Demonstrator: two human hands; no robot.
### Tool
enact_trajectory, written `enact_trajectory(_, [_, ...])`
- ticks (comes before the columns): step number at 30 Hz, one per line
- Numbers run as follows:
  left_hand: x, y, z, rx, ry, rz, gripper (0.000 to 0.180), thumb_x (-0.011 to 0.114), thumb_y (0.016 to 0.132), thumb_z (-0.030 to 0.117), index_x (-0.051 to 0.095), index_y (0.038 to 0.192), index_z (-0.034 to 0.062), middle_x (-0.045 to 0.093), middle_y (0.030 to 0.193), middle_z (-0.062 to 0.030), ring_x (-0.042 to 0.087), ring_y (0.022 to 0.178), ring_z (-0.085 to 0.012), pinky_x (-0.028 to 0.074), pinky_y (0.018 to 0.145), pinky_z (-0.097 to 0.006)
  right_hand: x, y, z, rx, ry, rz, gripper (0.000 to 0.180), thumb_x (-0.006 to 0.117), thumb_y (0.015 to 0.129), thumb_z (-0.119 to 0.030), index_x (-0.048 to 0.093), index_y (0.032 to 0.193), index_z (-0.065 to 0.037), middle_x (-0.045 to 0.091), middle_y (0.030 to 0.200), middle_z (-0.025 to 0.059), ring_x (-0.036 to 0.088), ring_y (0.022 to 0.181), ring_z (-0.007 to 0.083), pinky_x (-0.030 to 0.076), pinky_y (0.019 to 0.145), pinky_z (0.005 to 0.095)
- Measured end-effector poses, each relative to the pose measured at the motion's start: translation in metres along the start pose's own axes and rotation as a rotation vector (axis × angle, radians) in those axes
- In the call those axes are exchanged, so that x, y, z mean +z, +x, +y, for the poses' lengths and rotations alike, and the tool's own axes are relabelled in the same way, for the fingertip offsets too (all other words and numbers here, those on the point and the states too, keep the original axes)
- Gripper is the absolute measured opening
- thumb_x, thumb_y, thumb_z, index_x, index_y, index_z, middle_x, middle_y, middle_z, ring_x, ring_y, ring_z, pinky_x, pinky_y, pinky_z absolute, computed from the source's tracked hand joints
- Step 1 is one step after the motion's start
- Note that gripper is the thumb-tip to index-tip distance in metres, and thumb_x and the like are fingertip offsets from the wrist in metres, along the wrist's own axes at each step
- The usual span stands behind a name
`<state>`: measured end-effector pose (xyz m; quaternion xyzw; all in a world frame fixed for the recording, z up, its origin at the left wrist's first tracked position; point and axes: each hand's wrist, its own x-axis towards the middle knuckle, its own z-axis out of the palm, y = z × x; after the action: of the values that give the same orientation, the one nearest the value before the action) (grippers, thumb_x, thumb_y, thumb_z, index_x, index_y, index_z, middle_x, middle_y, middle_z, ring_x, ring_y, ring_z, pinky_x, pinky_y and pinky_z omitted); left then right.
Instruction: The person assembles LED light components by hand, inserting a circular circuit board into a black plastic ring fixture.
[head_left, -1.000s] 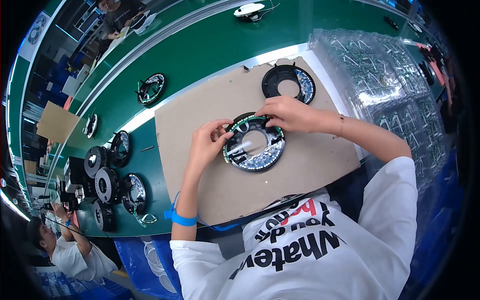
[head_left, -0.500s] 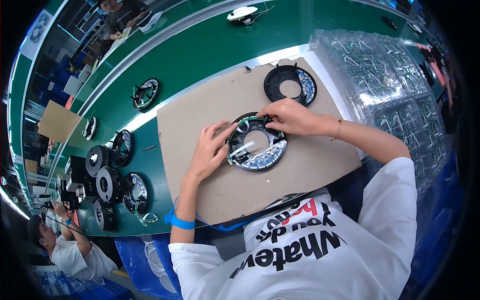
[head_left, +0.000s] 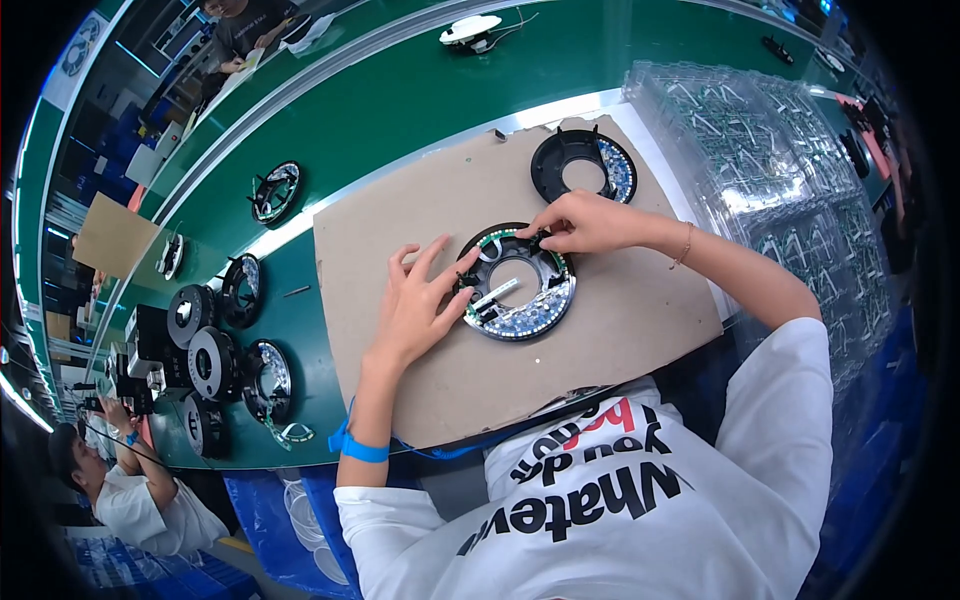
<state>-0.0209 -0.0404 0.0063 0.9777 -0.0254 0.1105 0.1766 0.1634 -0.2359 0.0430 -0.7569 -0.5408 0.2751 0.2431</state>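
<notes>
Housings (head_left: 215, 360) of black, ring-shaped kind crowd the far left of the green tabletop (head_left: 400, 110), some stacked, some standing on edge; beside them, at the lower left corner, another person (head_left: 140, 500) in a white shirt sits at the same line. Further in we see one more ring unit (head_left: 276, 192) lying flat and alone on the green, well apart from the brown cardboard sheet (head_left: 400, 390) that covers the middle of the tabletop.

On that sheet our left hand (head_left: 415, 305) comes first — fingers spread, palm down, thumb and forefinger tips pressed against the left rim of the round lamp assembly (head_left: 520, 310); it steadies the rim and does not close around it; a blue wrist strap (head_left: 358, 447) circles the forearm below. The assembly itself lies flat near the centre of the cardboard: a black ring with a strip of small light dots along its lower arc, a green board edge along the top and a small white part across the inner opening.

Our right hand (head_left: 585, 222) meets it from the upper right — fingertips pinched on a small black piece at the top rim; what that piece is we cannot tell. Just beyond lies a second black ring (head_left: 584, 166), near the cardboard's far edge; to the right, stacked clear plastic trays (head_left: 790, 170) fill the end of the tabletop.
</notes>
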Motion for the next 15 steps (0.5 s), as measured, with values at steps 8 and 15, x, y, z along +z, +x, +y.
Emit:
enact_trajectory(8, [0.003, 0.004, 0.007, -0.021, 0.016, 0.08, 0.037, 0.059, 0.077, 0.022, 0.06, 0.114, 0.0231, 0.047, 0.129, -0.0053, 0.034, 0.114, -0.0382, 0.038, 0.093, -0.044, 0.002, -0.004, -0.003, 0.008, -0.163, -0.01, 0.03, 0.059, 0.078, -0.013, 0.061, 0.107, -0.006, 0.059, 0.067, 0.012, 0.059, 0.063, 0.0246, 0.046, 0.064, 0.0344])
enact_trajectory(15, [0.01, 0.0, 0.002, 0.019, 0.047, 0.13, 0.036, 0.06, 0.075, 0.024, 0.06, 0.111, 0.0251, 0.048, 0.128, -0.0053, 0.037, 0.113, -0.0351, 0.042, 0.089, -0.041, 0.009, -0.012, -0.006, -0.09, -0.169, 0.028, 0.029, 0.06, 0.078, -0.011, 0.059, 0.105, -0.002, 0.059, 0.068, 0.0141, 0.06, 0.065, 0.0266, 0.046, 0.064, 0.0364])
